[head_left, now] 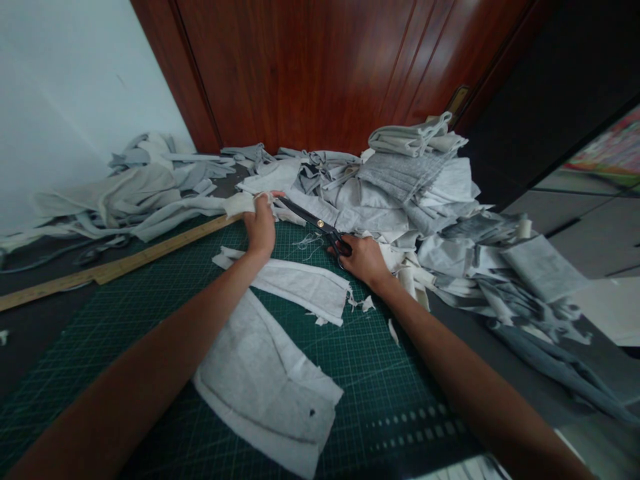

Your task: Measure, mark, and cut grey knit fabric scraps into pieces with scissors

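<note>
Two hands: the left hand (261, 228) pinches a cream scrap (239, 204); the right hand (367, 259) is curled around the handles of the black scissors (320, 224).
Grey cabinet (590, 233): well off to the right of the right hand; its inside is hidden from me.
Black scissors: between both hands, blades angled toward the left fingertips; I cannot tell whether the tip touches cloth.
Narrow strip (305, 285): on my side of both hands, lying on the green cutting mat (380, 360).
Large panel (270, 380): nearer me, partly hidden by the left forearm (150, 373).
Wooden ruler (165, 251): runs leftward from the left hand.
Cloth heap (390, 183): beyond the right hand.
Open room: bare mat between large panel and right forearm (450, 350).
</note>
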`<state>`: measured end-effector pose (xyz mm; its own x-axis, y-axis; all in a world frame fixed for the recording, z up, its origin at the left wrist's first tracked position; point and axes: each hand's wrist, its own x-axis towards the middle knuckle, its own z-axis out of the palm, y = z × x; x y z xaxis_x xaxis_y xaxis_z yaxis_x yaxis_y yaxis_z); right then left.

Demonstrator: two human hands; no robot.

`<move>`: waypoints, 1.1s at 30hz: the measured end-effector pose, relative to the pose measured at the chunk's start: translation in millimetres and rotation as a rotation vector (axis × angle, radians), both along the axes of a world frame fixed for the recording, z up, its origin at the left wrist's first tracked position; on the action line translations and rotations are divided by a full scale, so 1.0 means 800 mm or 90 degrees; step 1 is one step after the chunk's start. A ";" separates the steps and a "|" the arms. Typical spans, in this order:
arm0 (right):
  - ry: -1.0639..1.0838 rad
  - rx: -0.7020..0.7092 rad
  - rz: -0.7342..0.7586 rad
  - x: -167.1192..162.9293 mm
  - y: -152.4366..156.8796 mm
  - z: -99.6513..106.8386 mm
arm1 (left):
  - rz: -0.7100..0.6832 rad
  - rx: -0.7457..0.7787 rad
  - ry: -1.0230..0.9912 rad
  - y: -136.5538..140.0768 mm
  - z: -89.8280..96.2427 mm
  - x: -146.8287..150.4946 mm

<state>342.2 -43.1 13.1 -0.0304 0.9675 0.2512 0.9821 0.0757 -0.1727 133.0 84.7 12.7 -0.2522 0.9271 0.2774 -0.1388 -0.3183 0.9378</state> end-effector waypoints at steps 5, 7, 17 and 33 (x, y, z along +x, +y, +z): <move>0.007 0.003 0.008 -0.005 -0.003 0.003 | -0.028 -0.017 -0.073 -0.006 0.010 0.002; -0.004 0.000 0.008 -0.006 -0.003 0.003 | -0.059 -0.004 -0.099 -0.009 0.014 0.003; -0.022 -0.029 -0.009 -0.006 -0.002 0.003 | -0.149 -0.025 -0.179 -0.011 0.015 0.005; 0.001 -0.007 -0.029 -0.006 -0.003 0.003 | -0.179 0.009 -0.239 -0.002 0.010 0.001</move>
<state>337.3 -45.5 15.1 0.0145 0.9704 0.2411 0.9843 0.0286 -0.1744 133.8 82.9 20.3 -0.0776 0.9707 0.2276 -0.5508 -0.2320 0.8017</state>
